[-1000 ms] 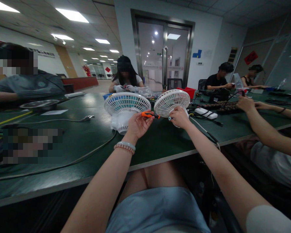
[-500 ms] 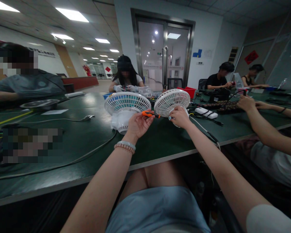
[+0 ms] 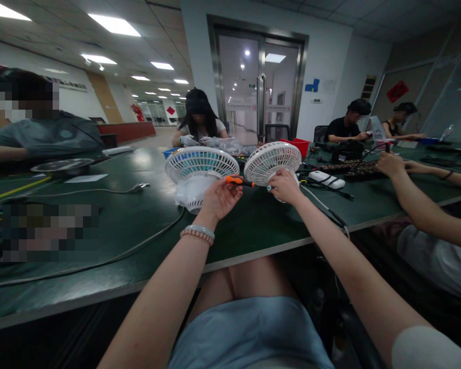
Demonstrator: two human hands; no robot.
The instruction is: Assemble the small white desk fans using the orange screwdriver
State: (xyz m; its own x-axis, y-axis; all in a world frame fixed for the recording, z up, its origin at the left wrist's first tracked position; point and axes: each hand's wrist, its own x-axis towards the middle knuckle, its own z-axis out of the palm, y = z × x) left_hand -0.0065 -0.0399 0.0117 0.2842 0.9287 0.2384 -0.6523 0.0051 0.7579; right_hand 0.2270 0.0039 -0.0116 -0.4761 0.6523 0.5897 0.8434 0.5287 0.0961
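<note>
Two white fans stand side by side on the green table (image 3: 138, 225). My left hand (image 3: 222, 199), palm turned up, holds an orange and black screwdriver (image 3: 240, 181) in front of the left fan (image 3: 200, 164). The tool points right, toward my other hand. My right hand (image 3: 285, 185) is at the lower front of the right fan (image 3: 272, 156), its fingers pinched around a small light-blue-tipped piece (image 3: 269, 188). What that piece is, I cannot make out. A short gap separates it from the screwdriver.
A white power strip (image 3: 326, 179) with dark cables lies right of the fans. At the left are a grey cable with a plug (image 3: 139, 188) and a round grille (image 3: 63, 165). A neighbour's hands (image 3: 392, 163) work at the right. Other people sit around the table.
</note>
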